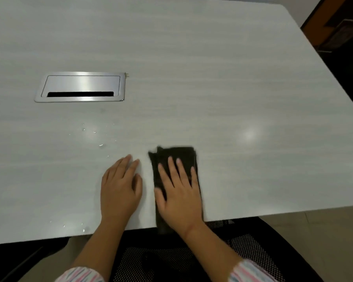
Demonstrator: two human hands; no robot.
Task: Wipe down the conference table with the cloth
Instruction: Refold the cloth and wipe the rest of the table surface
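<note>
My right grip (179,192) lies flat & released, fingers spread, pressing the folded dark cloth (177,153) onto the worktop (232,78). The cloth sits right under my palm, w/ its near end hanging off the edge by my wrist. My left grip (120,190) is also flat & released, holding nothing, just beside it. To wipe well, I reckon: even palm pressure, tuck the hanging end up first, then overlapping passes toward the water drops (94,132) ahead-left of the left grip. Lift that grip clear & skirt the metal cable hatch (80,87) beyond, so no wet gets in its slot
</note>
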